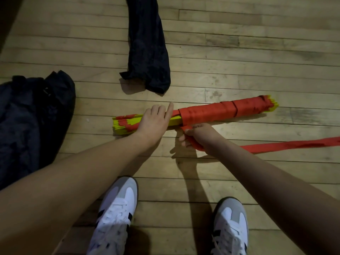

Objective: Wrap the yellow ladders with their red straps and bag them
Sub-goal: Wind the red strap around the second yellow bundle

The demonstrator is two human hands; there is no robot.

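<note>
The left hand presses down on the bundled yellow ladder, forefinger out straight, seemingly to pin it while it's wrapped. The right hand is fisted round the red strap, pulling it snug just beside the bundle; the loose tail trails off right along the wooden floor. A long black bag lies ready beyond, a bigger dark bag far left. No readable writing anywhere.

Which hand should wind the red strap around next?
The right hand, probably: it already grips the loose red strap just below the yellow ladder bundle. The left hand rests on the bundle, steadying it.
</note>
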